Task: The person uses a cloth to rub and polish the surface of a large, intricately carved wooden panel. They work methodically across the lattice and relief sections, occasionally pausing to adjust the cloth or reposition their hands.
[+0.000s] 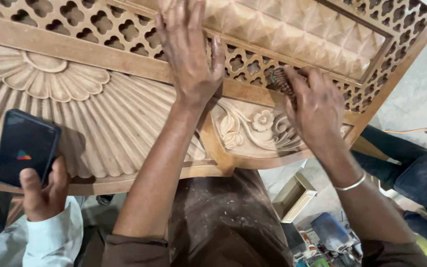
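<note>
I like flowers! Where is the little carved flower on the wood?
In the head view, the little carved flower sits right of centre on the carved wooden panel, between the left hand and the right hand.

At the lower left, another person's hand [43, 195], in a white sleeve [55, 235], holds up a dark phone [24, 147] with its screen lit. At the right edge sits someone in blue trousers [418, 180], an orange cable [411, 131] running over the pale floor [421, 94] behind them. Below, a small open wooden frame [295, 195] and a blue power tool [329, 231] lie on the ground among bits of clutter.
</note>
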